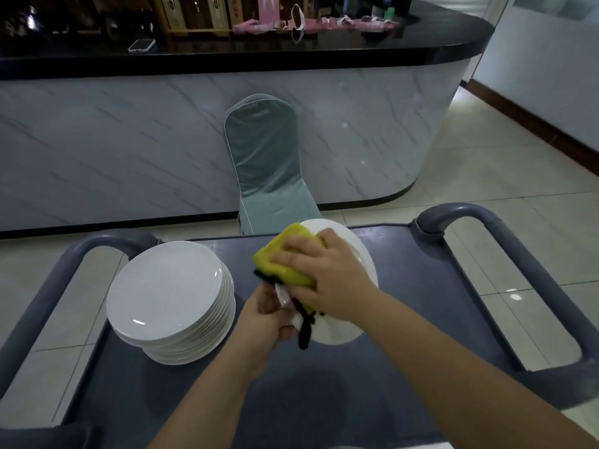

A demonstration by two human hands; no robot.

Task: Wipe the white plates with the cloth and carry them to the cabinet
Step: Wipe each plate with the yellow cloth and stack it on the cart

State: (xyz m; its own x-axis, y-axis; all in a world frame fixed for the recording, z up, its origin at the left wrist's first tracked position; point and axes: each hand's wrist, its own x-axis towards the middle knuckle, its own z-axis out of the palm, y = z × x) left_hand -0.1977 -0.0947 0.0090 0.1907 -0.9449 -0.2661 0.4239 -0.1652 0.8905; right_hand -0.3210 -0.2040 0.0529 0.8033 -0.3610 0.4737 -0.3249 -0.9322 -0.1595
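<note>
A stack of several white plates (168, 299) stands on the left of the grey cart top (421, 286). One white plate (350, 325) is held tilted above the cart's middle. My left hand (265, 315) grips its near left rim. My right hand (324, 273) presses a folded yellow cloth (282, 257) with black edging against the plate's face, fingers spread over the cloth. Much of the plate is hidden behind the cloth and my right hand.
The cart has raised grey handles at left (48, 286) and right (518, 251). Beyond it stands a chair in a grey-green cover (265, 157) against a marble-fronted counter (129, 140) with a black top holding a phone (141, 45). Tiled floor lies to the right.
</note>
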